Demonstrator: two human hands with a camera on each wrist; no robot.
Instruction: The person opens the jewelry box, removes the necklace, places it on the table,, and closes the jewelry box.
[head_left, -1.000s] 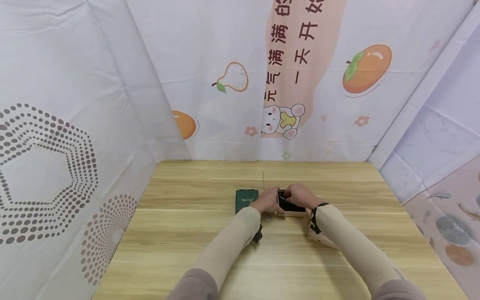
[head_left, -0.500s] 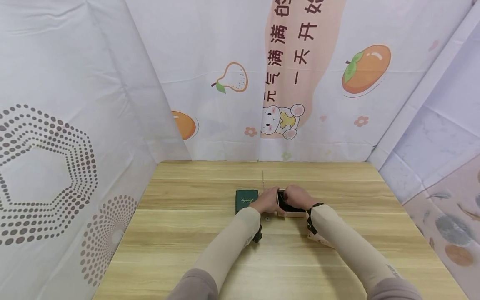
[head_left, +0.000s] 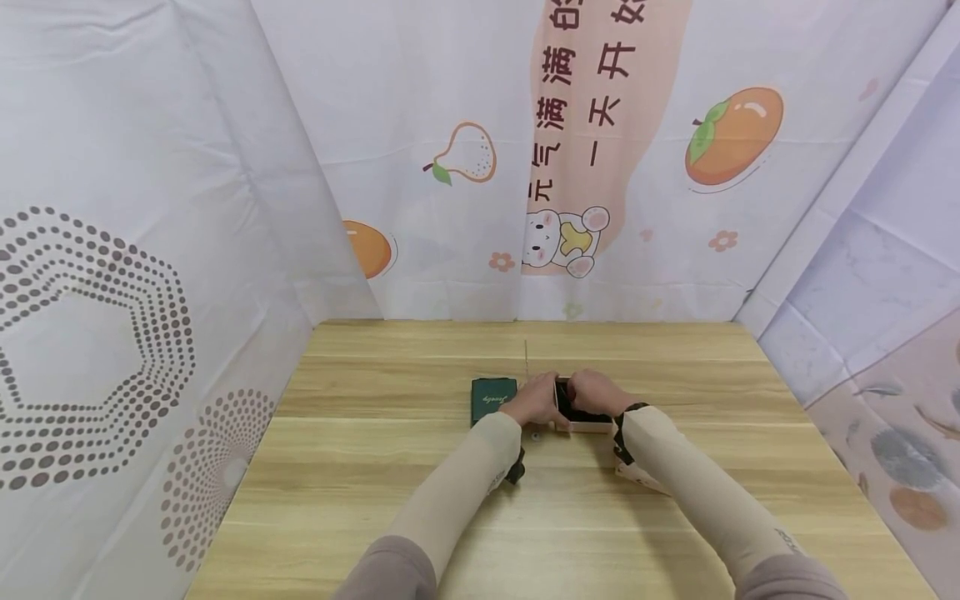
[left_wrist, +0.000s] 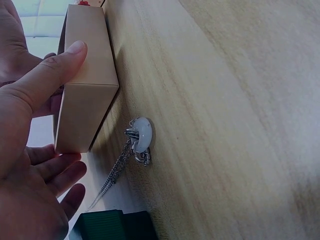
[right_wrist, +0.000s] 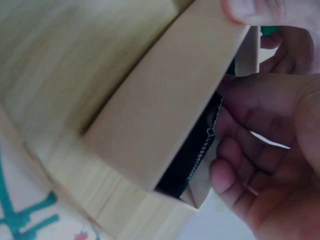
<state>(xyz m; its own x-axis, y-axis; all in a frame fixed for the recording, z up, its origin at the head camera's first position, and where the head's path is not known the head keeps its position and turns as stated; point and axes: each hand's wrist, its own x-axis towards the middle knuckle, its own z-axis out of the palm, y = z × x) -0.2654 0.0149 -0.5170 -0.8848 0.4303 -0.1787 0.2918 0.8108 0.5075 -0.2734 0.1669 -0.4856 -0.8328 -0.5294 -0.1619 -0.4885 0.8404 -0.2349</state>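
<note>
A peach cardboard jewelry box [head_left: 588,428] stands open on the wood-grain table [head_left: 390,500], slightly right of centre, both hands at it. The left hand [head_left: 534,402] grasps the box at its left end: the thumb presses on the near outer wall, and the other fingers reach about the short left wall. The right hand [head_left: 597,393] has its fingers bent inside the box, over the black insert [right_wrist: 181,172]. A silver chain [right_wrist: 200,159] lies along this insert and runs up to these fingers; whether they pinch it cannot be told.

On the table, just to the near side of the left hand, lies a white rounded pendant [left_wrist: 144,134] with silver links. Its chain [left_wrist: 114,172] leads away, passing near a dark green box [head_left: 493,397] with light script lettering, which sits left of the peach box and is partly hidden by the left hand. A printed pale object [head_left: 641,479] lies nearer and to the right, mostly covered by the right forearm. Both forearms wear beige sleeves [head_left: 457,492]. Behind the far table edge hangs a white curtain [head_left: 420,75] printed with fruit, flowers and Chinese characters.
</note>
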